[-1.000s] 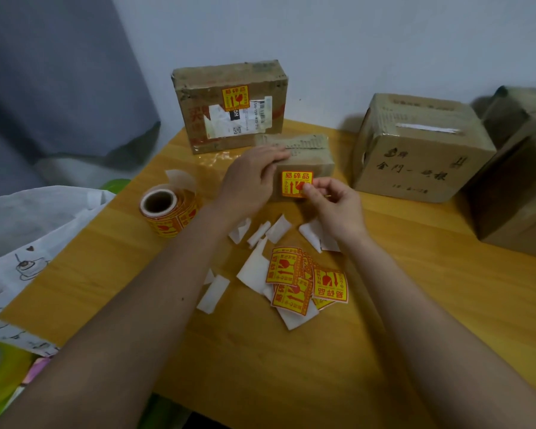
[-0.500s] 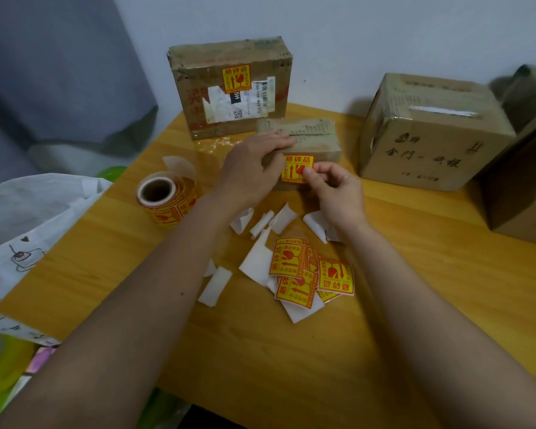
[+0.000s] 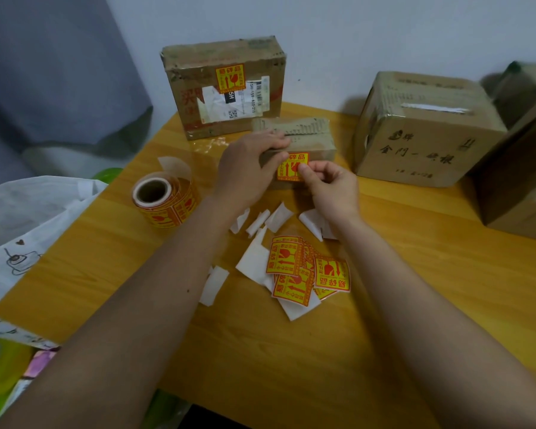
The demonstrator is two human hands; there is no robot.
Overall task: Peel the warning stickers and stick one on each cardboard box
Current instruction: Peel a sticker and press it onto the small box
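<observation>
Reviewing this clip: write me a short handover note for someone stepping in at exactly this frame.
Left hand grips the small box from its left end, steadying it. Right hand presses a warning sticker onto that box's front face with the thumb.
Done: the flat box at the back wears a sticker; the small box's sticker is on, being smoothed.
Left: the big box on the right shows no sticker; another box beyond it is only partly in view.
Supplies: loose stickers lie amid peeled backing scraps in front of the small box; the sticker roll lies to the left.
</observation>
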